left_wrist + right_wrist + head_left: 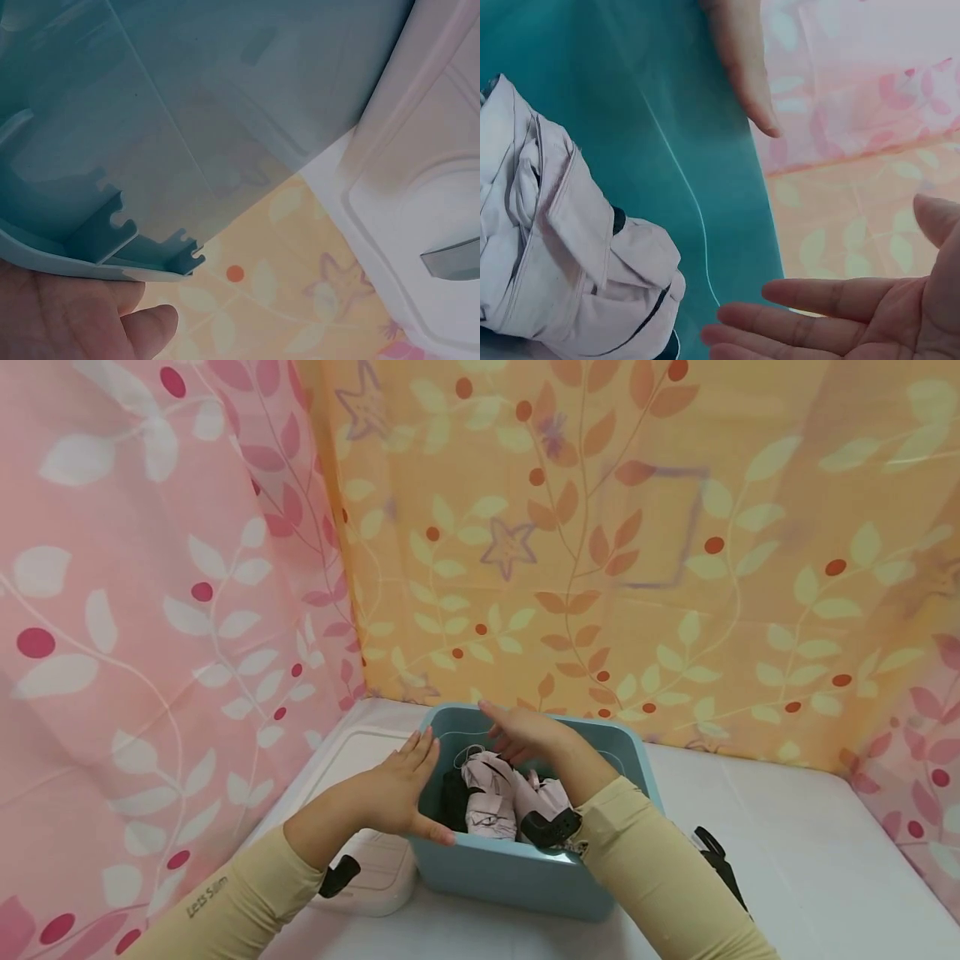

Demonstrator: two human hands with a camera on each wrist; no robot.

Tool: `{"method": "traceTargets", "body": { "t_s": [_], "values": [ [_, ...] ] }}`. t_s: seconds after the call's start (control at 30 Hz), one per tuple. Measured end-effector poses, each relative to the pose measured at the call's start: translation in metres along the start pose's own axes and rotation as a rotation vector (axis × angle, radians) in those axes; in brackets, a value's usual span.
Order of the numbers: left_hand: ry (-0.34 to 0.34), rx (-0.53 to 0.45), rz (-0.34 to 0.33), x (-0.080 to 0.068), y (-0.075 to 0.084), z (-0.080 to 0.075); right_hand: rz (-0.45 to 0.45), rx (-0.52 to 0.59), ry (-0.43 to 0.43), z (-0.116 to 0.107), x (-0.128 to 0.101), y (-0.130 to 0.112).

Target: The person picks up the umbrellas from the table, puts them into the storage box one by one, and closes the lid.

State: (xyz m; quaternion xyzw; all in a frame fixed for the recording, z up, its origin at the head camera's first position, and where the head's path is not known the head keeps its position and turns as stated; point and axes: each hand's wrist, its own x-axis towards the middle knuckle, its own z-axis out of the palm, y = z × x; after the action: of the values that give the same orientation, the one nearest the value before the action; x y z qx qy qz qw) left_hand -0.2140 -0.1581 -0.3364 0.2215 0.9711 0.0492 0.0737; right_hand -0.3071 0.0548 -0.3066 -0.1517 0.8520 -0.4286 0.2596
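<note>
A blue plastic bin (510, 872) stands before me with pale pink folded fabric bundles (491, 814) inside, looking like folded umbrellas, one with a thin white cord loop. Something black (453, 802) lies at the bin's left inside. My left hand (393, 789) is at the left rim, fingers straight and thumb spread toward the front edge. In the left wrist view its fingers lie along the rim. My right hand (536, 735) is over the bin's far part, palm turned inward. The right wrist view shows its fingers extended beside the pink bundle (585, 247), holding nothing.
A white lid (375, 881) lies left of the bin, partly under my left arm. Right of the bin, a black strapped item (716, 856) rests on the white table (795, 835), partly behind my right sleeve. Patterned curtains (600, 568) hang behind and at the sides.
</note>
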Motion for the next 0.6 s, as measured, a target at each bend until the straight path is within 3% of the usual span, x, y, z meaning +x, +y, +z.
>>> {"method": "traceTargets", "body": {
  "t_s": [0.33, 0.6],
  "values": [
    [-0.005, -0.018, 0.001, -0.001, 0.003, -0.002, -0.025, 0.054, -0.010, -0.009, -0.007, -0.002],
    [-0.009, -0.017, 0.004, -0.002, 0.002, -0.002, -0.066, 0.142, -0.013, -0.034, -0.028, 0.000]
  ]
}}
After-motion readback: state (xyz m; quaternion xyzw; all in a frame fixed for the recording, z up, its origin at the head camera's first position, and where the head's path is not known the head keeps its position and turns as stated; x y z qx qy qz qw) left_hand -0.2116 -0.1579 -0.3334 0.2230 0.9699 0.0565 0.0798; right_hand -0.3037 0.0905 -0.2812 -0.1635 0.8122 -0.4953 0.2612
